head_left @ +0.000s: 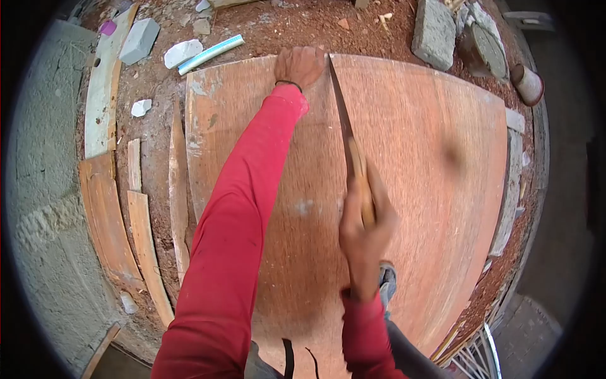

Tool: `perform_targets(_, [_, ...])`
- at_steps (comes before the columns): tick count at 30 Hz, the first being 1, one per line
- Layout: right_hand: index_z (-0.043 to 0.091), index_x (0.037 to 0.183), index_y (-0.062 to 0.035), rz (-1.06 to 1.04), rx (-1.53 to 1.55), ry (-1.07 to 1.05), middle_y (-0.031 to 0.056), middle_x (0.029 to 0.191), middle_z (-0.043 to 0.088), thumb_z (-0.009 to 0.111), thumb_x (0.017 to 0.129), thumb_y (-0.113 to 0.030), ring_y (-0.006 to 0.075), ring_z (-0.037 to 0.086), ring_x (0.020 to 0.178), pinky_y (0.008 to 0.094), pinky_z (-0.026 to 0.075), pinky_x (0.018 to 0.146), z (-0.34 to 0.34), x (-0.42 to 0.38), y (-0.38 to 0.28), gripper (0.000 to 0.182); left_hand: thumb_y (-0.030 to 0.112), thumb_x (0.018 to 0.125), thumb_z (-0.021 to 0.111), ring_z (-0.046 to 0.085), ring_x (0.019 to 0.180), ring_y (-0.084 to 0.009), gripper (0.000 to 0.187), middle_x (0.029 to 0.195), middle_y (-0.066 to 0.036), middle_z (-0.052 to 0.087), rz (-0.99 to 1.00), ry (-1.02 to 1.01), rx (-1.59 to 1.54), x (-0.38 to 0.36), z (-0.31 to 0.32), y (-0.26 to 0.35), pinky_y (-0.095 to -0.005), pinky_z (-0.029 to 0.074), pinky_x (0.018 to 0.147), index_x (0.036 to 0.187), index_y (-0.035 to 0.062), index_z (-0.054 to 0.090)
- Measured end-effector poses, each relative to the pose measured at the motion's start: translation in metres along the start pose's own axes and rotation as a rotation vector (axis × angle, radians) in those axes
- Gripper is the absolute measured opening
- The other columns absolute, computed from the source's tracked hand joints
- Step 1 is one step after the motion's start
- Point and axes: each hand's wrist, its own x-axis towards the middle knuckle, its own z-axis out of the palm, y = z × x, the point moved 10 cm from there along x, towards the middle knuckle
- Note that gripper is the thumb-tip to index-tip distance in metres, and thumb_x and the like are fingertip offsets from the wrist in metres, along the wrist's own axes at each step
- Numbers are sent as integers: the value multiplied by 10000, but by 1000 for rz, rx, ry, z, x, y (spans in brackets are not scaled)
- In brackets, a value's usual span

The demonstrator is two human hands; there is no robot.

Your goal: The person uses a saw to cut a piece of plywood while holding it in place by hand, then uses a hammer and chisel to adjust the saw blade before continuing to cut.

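A large reddish plywood sheet (429, 164) lies across the ground in front of me. My left hand (300, 66) is at its far edge, fingers curled over the edge and closed. In my right hand (367, 221) is a handsaw (343, 110), gripped by its light wooden handle. The thin dark blade points away from me, and its tip meets the sheet's far edge just right of my left hand. A shoe (387, 282) shows on the sheet beside my right wrist.
Wooden strips (149, 243) and an old board (108, 218) lie at the left by a rough wall (47, 189). A blue-white tube-like piece (210, 54) rests beyond the far left corner. Concrete blocks (434, 35) and a cylindrical can (527, 84) stand at the far right.
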Motion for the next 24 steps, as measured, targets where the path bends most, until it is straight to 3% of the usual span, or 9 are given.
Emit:
perform_targets(5, [599, 1319, 85, 51, -125, 13, 266, 929, 722, 622, 944, -99, 219, 702, 716, 334, 549, 656, 29, 40, 20, 419, 381, 1021, 421, 680, 853, -437, 519, 874, -238, 717, -33, -43, -73, -1, 1, 3, -530, 493, 873, 824, 30, 749])
perform_targets(6, [599, 1319, 85, 54, -116, 17, 266, 929, 722, 622, 944, -99, 219, 702, 716, 334, 549, 656, 17, 18, 14, 419, 380, 1024, 415, 686, 853, -423, 519, 863, -231, 719, 83, 66, -6, 5, 17, -3, -520, 500, 862, 823, 36, 747])
perform_targets(8, [600, 1307, 95, -2, 82, 67, 286, 918, 712, 609, 960, -159, 241, 698, 709, 355, 538, 642, -22, -39, -6, 431, 374, 1022, 415, 690, 844, -419, 515, 856, -225, 720, 52, 64, 32, 5, -3, 1, -519, 509, 841, 819, 34, 743])
perform_targets(13, [609, 1281, 104, 91, -72, -29, 305, 949, 703, 611, 962, -176, 264, 720, 748, 380, 531, 631, 31, 40, 27, 424, 392, 1015, 413, 694, 845, -413, 536, 870, -226, 724, 66, 46, -21, -2, 3, 3, -521, 501, 862, 837, 10, 744])
perform_targets(16, [629, 1259, 89, -153, -140, 81, 304, 906, 694, 621, 952, -155, 297, 727, 777, 406, 529, 632, 12, 21, -1, 392, 418, 1017, 405, 692, 871, -416, 560, 886, -234, 724, -8, 32, 12, 4, 4, -2, -529, 496, 877, 856, 5, 747])
perform_targets(18, [644, 1269, 53, -135, -8, 57, 266, 1016, 716, 608, 968, -175, 264, 695, 782, 349, 535, 703, -20, -31, -13, 380, 421, 1017, 401, 691, 881, -419, 565, 886, -237, 724, 17, 79, 21, 10, -8, -7, -532, 498, 873, 856, 4, 747])
perform_targets(21, [642, 1258, 70, 70, -22, 2, 280, 1005, 711, 606, 971, -181, 285, 714, 835, 350, 542, 739, 3, 2, 21, 383, 426, 1021, 388, 689, 911, -426, 572, 904, -252, 720, -45, -27, 18, 1, -8, 5, -533, 499, 882, 873, 9, 750])
perform_targets(22, [628, 1271, 85, -85, -63, 52, 329, 909, 679, 630, 941, -162, 345, 719, 830, 428, 541, 688, 19, 43, 24, 412, 414, 1017, 390, 690, 918, -419, 553, 916, -243, 725, -32, -48, 23, -7, -7, 3, -525, 491, 895, 889, 18, 755])
perform_targets(24, [637, 1264, 79, -131, -82, 81, 294, 939, 699, 626, 952, -167, 299, 717, 827, 383, 542, 722, 26, 48, 17, 397, 390, 1008, 396, 693, 934, -406, 517, 939, -224, 735, 12, -58, 21, -3, -6, 14, -510, 477, 919, 922, 38, 765])
